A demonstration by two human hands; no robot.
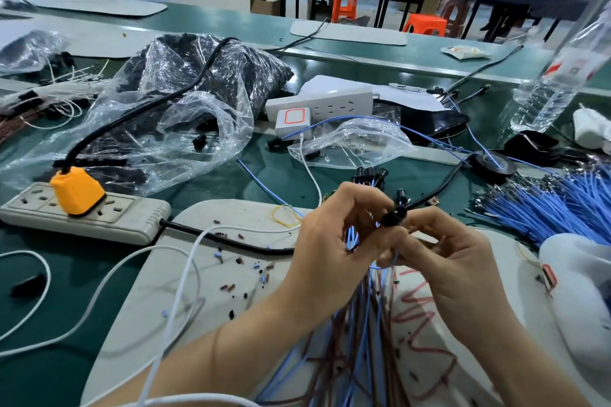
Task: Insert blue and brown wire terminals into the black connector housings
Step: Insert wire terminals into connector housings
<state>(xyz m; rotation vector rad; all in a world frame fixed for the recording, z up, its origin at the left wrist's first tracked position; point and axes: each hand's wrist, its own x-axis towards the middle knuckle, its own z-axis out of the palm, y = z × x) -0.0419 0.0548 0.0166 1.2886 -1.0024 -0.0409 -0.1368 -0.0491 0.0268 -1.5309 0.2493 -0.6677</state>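
My left hand (334, 231) curls round the bunch of blue and brown wires (363, 324) so they stay together, and my right hand (453, 261) pinches one black housing (393, 216) close by my left fingertips, so I can push a wire end in.

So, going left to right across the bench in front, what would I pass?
Orange plug → left hand → black connector housing → right hand → pile of blue wires.

Glossy crinkled clear plastic bag (185, 102); matt white plastic power strip (82, 215); smooth green table (258, 175).
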